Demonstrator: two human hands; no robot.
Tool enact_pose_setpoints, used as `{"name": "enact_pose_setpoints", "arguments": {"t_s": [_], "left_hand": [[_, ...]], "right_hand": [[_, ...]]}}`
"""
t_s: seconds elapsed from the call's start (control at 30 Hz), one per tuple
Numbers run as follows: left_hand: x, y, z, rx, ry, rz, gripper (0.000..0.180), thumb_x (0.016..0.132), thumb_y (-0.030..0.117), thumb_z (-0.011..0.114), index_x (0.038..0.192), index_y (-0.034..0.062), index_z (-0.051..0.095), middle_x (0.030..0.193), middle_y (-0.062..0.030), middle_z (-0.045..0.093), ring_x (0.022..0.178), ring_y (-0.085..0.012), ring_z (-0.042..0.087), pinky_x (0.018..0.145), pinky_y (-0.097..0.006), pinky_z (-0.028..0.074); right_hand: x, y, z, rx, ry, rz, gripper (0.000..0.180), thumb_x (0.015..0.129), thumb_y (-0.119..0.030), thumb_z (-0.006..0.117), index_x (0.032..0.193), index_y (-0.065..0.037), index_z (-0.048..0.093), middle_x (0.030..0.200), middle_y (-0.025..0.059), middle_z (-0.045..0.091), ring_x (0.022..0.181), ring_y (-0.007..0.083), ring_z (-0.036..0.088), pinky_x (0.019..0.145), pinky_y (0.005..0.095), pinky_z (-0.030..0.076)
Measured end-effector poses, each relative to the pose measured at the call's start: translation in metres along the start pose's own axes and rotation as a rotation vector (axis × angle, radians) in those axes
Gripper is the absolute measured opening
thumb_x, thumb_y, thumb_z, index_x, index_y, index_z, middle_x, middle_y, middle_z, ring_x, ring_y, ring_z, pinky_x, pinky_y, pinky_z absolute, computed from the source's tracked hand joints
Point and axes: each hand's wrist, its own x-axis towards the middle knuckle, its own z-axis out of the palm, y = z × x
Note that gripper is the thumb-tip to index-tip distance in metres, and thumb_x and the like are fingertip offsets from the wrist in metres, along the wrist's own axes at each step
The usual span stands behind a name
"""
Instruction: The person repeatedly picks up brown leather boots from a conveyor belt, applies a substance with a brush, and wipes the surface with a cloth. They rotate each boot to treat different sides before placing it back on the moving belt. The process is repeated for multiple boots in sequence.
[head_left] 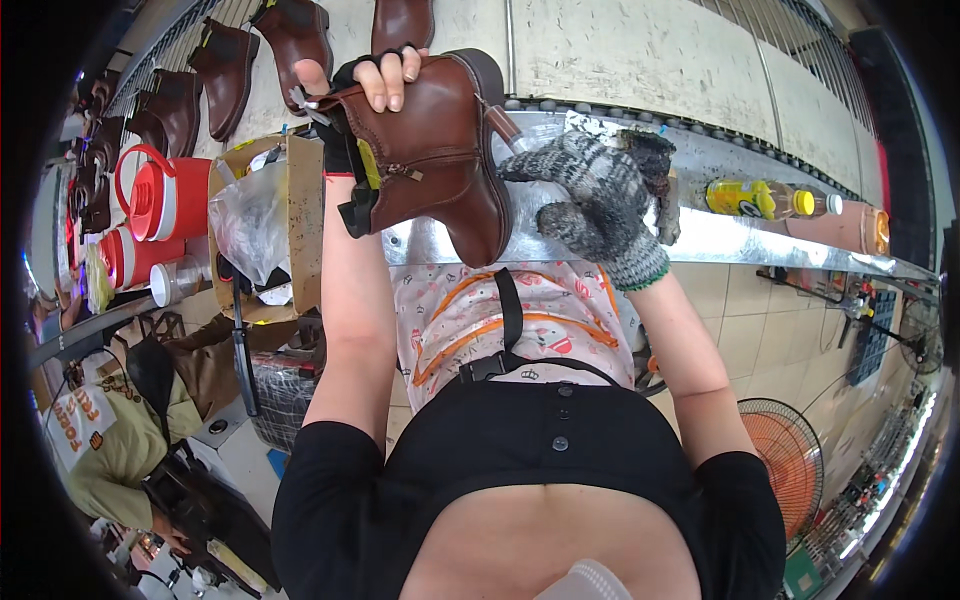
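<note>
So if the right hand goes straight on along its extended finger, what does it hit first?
Likely the brown boot in the left hand, on its sole side. The gloved right hand's fingertip already looks very close; depth unclear, so contact can't be confirmed.

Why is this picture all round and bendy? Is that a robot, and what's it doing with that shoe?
No robot here, just a person! A wide fisheye camera on their head looks down, so straight edges bend. The left hand, in a black fingerless glove, holds a brown ankle boot by its top, toe toward the person. The right hand, in a fuzzy gray knitted glove, is beside the sole. A small brown piece sits between them, but I can't tell what it is. On the shiny metal ledge lies a yellow-capped bottle. Beyond it, more brown boots are at the upper left.
</note>
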Motion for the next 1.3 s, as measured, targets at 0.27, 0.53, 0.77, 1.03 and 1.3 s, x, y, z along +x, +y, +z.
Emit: {"name": "enact_pose_setpoints", "arguments": {"t_s": [0.27,0.53,0.77,1.03,1.3], "left_hand": [[-0.008,0.019,-0.016,0.031,0.022,-0.047,0.070,0.094,0.058,0.013,0.076,0.0075,0.059,0.071,-0.0053,0.055,0.075,-0.0157,0.047,0.088,-0.036,0.029],[-0.014,0.021,-0.018,0.037,0.049,-0.042,0.072,0.093,0.060,0.013,0.076,0.0074,0.059,0.072,-0.0059,0.055,0.080,-0.0174,0.047,0.091,-0.037,0.028],[-0.020,0.025,-0.020,0.047,0.073,-0.043,0.073,0.092,0.061,0.014,0.076,0.0072,0.059,0.073,-0.0064,0.055,0.085,-0.0188,0.046,0.094,-0.038,0.028],[-0.032,0.030,-0.037,0.055,0.113,-0.063,0.074,0.091,0.063,0.014,0.076,0.0071,0.059,0.074,-0.0070,0.055,0.091,-0.0204,0.046,0.097,-0.039,0.027],[-0.051,0.042,-0.081,0.092,0.208,-0.109,0.075,0.090,0.065,0.014,0.076,0.0069,0.059,0.075,-0.0075,0.055,0.096,-0.0221,0.046,0.100,-0.039,0.026]], "right_hand": [[0.002,0.000,0.030,-0.081,0.059,-0.061,0.039,0.073,-0.041,0.062,0.104,-0.018,0.065,0.082,0.0045,0.061,0.071,0.0218,0.059,0.060,0.0360,0.047],[-0.007,0.006,0.052,0.127,0.099,-0.051,0.031,0.072,-0.031,0.064,0.101,-0.022,0.067,0.082,0.0037,0.061,0.072,0.0230,0.058,0.062,0.0359,0.047],[-0.014,0.006,0.062,0.223,0.126,-0.043,0.029,0.075,-0.022,0.059,0.103,-0.019,0.068,0.086,0.0051,0.064,0.072,0.0238,0.058,0.065,0.0357,0.048],[-0.019,0.002,0.062,0.585,0.109,0.094,0.026,0.087,-0.020,0.048,0.099,-0.009,0.068,0.096,0.0096,0.067,0.085,0.0265,0.061,0.076,0.0338,0.048],[-0.033,0.011,0.049,0.560,-0.080,0.215,0.024,0.084,-0.018,0.050,0.093,-0.006,0.068,0.090,0.0101,0.067,0.081,0.0253,0.063,0.074,0.0334,0.049]]}}
